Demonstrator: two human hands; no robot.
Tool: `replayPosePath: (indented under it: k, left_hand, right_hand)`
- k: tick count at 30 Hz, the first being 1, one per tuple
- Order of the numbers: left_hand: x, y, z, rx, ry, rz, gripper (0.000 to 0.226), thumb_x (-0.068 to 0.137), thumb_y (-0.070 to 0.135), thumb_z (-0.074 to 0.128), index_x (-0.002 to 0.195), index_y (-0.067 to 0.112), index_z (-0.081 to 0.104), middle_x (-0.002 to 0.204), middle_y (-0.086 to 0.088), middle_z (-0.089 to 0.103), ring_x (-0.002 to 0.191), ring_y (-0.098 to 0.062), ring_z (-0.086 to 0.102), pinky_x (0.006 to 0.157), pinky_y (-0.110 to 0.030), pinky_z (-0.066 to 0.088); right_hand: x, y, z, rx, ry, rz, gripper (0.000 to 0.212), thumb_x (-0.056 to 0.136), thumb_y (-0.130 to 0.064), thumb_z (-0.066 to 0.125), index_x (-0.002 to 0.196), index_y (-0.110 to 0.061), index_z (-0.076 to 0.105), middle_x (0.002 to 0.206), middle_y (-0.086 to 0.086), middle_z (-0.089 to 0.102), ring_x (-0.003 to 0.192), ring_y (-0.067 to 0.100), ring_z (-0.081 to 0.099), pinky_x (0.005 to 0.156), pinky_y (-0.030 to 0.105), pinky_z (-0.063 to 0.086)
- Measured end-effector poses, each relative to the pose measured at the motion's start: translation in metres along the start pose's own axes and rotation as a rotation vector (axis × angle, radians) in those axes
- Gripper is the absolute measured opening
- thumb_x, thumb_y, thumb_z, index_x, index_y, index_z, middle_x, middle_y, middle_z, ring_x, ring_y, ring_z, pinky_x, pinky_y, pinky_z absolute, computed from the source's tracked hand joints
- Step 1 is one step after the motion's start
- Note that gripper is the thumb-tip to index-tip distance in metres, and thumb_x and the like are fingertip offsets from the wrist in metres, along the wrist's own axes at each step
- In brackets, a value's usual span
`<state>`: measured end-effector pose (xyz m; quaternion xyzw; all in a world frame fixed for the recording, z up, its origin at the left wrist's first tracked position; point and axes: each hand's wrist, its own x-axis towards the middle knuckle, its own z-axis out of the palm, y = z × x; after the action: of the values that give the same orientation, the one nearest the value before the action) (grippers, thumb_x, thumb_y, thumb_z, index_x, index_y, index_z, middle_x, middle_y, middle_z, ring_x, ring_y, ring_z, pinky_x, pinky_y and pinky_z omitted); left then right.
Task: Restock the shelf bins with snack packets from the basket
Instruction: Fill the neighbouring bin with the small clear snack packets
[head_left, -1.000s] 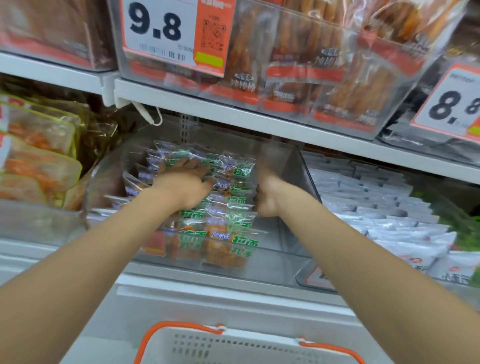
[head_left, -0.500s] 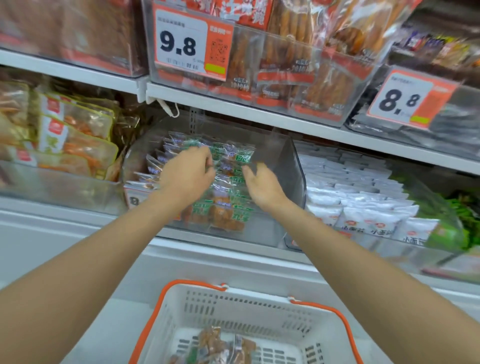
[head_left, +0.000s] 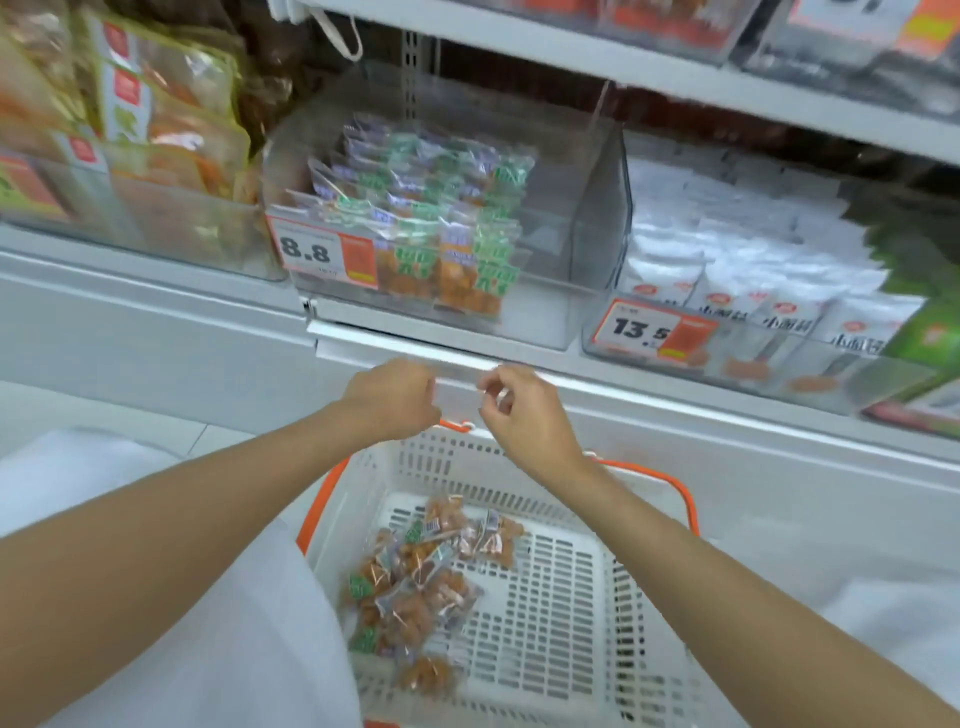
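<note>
Snack packets (head_left: 415, 587): a loose heap on the floor of the basket, towards its left side; clear film with green print, orange-brown pieces inside; some lie overlapped, one lies apart at the near edge.
Handling: judged light and soft; the film is likely slick and crinkly, the contents probably crushable under a hard squeeze; best pinched by a sealed end or scooped several at once from under the heap.
Basket (head_left: 550, 597): white slotted plastic with an orange handle (head_left: 685, 499); stands low, below the shelf edge; right half of its floor bare.
Left hand (head_left: 392, 397): hovers over the far rim of the basket, fingers curled under; palm side hidden, so it only appears to hold nothing.
Right hand (head_left: 522, 410): just beside the left, apart from it; fingers loosely bent, thumb near forefinger, nothing between them.
Shelf bin (head_left: 582, 208): clear, above the hands; matching stocked packets (head_left: 431, 208) stand in rows on its left side, right side unfilled; price tag (head_left: 324, 252) reads 8.8.
Neighbours: white packs (head_left: 727, 244) in the bin to the right; yellow-orange bags (head_left: 171, 135) to the left.
Stage: judged mid-restock; next a reach down into the heap.
</note>
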<state>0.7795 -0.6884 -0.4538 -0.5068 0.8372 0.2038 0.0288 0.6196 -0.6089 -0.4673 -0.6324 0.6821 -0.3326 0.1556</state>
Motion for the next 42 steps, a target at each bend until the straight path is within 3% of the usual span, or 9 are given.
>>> replayPosePath:
  k: [3, 6, 10, 14, 19, 27, 32, 37, 42]
  left_hand:
    - [0.003, -0.006, 0.036, 0.2, -0.299, 0.074, 0.009, 0.094, 0.03, 0.053, 0.093, 0.02, 0.054, 0.109, 0.0, 0.062, 0.097, -0.02, 0.058, 0.078, -0.03, 0.046]
    - [0.01, -0.015, 0.073, 0.273, -0.496, 0.075, 0.021, 0.096, 0.026, 0.049, 0.103, 0.01, 0.062, 0.114, -0.004, 0.064, 0.1, -0.022, 0.06, 0.081, -0.029, 0.047]
    - [0.018, -0.032, 0.124, 0.37, -0.591, 0.052, 0.029, 0.095, 0.026, 0.049, 0.112, 0.007, 0.063, 0.113, -0.006, 0.063, 0.101, -0.024, 0.061, 0.086, -0.034, 0.051]
    - [0.011, -0.063, 0.164, 0.458, -0.702, 0.006, 0.018, 0.094, 0.025, 0.052, 0.109, 0.015, 0.056, 0.107, -0.006, 0.053, 0.093, -0.018, 0.047, 0.077, -0.026, 0.037]
    - [-0.006, -0.081, 0.202, 0.465, -0.717, -0.076, 0.048, 0.094, 0.034, 0.051, 0.137, 0.015, 0.04, 0.124, -0.003, 0.057, 0.11, -0.02, 0.058, 0.085, -0.029, 0.048]
    - [-0.021, -0.088, 0.226, 0.567, -0.577, -0.04, 0.075, 0.088, 0.009, 0.05, 0.152, 0.019, 0.013, 0.097, -0.002, 0.06, 0.086, -0.021, 0.061, 0.068, -0.032, 0.051]
    - [-0.013, -0.077, 0.218, 0.416, -0.625, 0.012, 0.025, 0.094, 0.022, 0.052, 0.118, 0.017, 0.056, 0.101, -0.001, 0.065, 0.09, -0.02, 0.064, 0.079, -0.031, 0.052]
    - [-0.006, -0.052, 0.176, 0.379, -0.476, 0.058, 0.013, 0.094, 0.017, 0.055, 0.088, 0.017, 0.043, 0.083, 0.001, 0.053, 0.077, -0.018, 0.054, 0.072, -0.032, 0.049]
    - [0.004, -0.014, 0.087, -0.187, -0.236, -0.006, 0.03, 0.086, 0.021, 0.071, 0.075, 0.017, 0.043, 0.079, 0.001, 0.056, 0.072, -0.017, 0.055, 0.06, -0.026, 0.041]
  right_hand:
    - [-0.036, 0.045, 0.024, 0.01, -0.192, 0.162, 0.016, 0.091, -0.012, 0.054, 0.098, -0.015, 0.068, 0.078, -0.012, 0.059, 0.064, 0.004, 0.052, 0.065, 0.022, 0.043]
    - [-0.061, 0.093, 0.052, -0.142, -0.468, 0.3, 0.019, 0.092, -0.013, 0.052, 0.106, -0.013, 0.065, 0.101, 0.002, 0.068, 0.084, 0.016, 0.058, 0.074, 0.028, 0.045]
    - [-0.094, 0.141, 0.084, -0.256, -0.892, 0.449, 0.033, 0.096, -0.016, 0.049, 0.126, -0.006, 0.055, 0.122, 0.014, 0.06, 0.101, 0.028, 0.06, 0.077, 0.034, 0.047]
    - [-0.122, 0.16, 0.102, -0.265, -1.05, 0.531, 0.04, 0.101, -0.018, 0.048, 0.139, -0.006, 0.043, 0.132, 0.015, 0.054, 0.108, 0.028, 0.06, 0.079, 0.033, 0.047]
    - [-0.114, 0.158, 0.109, -0.235, -0.997, 0.502, 0.038, 0.101, -0.019, 0.047, 0.137, -0.006, 0.047, 0.137, 0.015, 0.05, 0.116, 0.029, 0.056, 0.094, 0.037, 0.047]
    - [-0.113, 0.15, 0.109, -0.215, -0.863, 0.476, 0.034, 0.098, -0.016, 0.045, 0.131, -0.014, 0.055, 0.13, 0.011, 0.057, 0.111, 0.028, 0.058, 0.087, 0.033, 0.044]
    - [-0.116, 0.147, 0.103, -0.187, -0.83, 0.499, 0.032, 0.098, -0.015, 0.045, 0.128, -0.014, 0.057, 0.127, 0.009, 0.06, 0.102, 0.025, 0.063, 0.084, 0.032, 0.048]
    - [-0.097, 0.134, 0.086, 0.023, -0.695, 0.619, 0.02, 0.097, -0.012, 0.052, 0.106, -0.005, 0.069, 0.111, 0.007, 0.066, 0.087, 0.024, 0.064, 0.081, 0.04, 0.056]
    - [-0.046, 0.092, 0.042, 0.316, -0.516, 0.785, 0.016, 0.094, -0.012, 0.055, 0.092, -0.001, 0.066, 0.098, 0.02, 0.066, 0.076, 0.025, 0.061, 0.084, 0.045, 0.055]
